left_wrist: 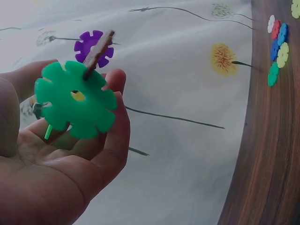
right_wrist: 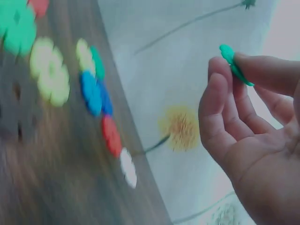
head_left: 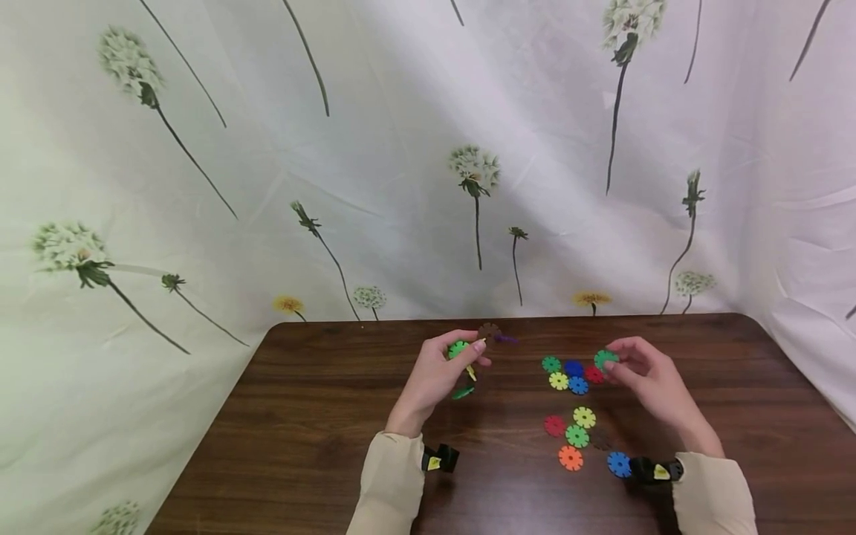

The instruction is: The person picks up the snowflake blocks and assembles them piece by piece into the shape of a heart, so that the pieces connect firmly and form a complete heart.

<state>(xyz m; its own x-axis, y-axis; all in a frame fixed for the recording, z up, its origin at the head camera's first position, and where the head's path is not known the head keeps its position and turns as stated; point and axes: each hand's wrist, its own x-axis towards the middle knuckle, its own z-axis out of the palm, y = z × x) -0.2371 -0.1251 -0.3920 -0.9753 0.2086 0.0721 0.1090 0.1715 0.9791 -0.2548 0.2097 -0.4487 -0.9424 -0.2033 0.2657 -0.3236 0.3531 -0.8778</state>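
My left hand (head_left: pixel 430 375) holds several notched plastic discs joined together, up above the table. In the left wrist view a green disc (left_wrist: pixel 61 96) faces the camera, with a brown disc (left_wrist: pixel 100 52) slotted into its edge and a purple disc (left_wrist: pixel 85 45) beyond. Yellow (head_left: pixel 471 373) and darker green (head_left: pixel 463 391) discs of this assembly show below the fingers in the head view. My right hand (head_left: pixel 658 386) pinches a single green disc (right_wrist: pixel 234 66) between thumb and fingers, raised apart from the assembly.
On the brown wooden table (head_left: pixel 301 431), loose discs lie right of centre. The far group includes a dark blue disc (head_left: pixel 574 368) and a white disc (right_wrist: pixel 128 168). Nearer lie an orange disc (head_left: pixel 571 458) and a blue disc (head_left: pixel 619 464). A flower-printed cloth (head_left: pixel 401 223) hangs behind.
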